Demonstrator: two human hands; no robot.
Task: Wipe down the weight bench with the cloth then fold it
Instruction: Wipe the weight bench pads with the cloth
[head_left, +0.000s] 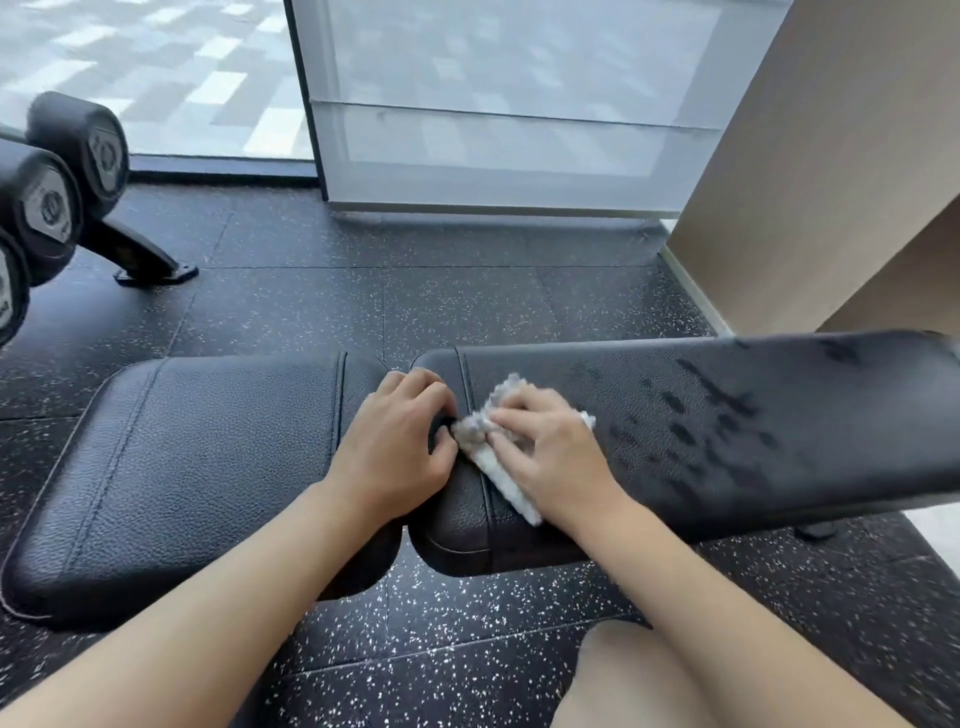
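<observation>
A black padded weight bench (208, 457) runs left to right, split into a seat pad and a longer back pad (727, 431) streaked with wet marks. A small white cloth (501, 467) lies on the left end of the back pad, just beside the gap between the pads. The right hand (550, 452) presses flat on the cloth, fingers fairly straight. The left hand (400, 441) rests at the gap, fingers curled, thumb and fingertips touching the cloth's bunched left edge. Dumbbells (47, 202) sit on a rack at far left above the speckled floor (441, 623).
</observation>
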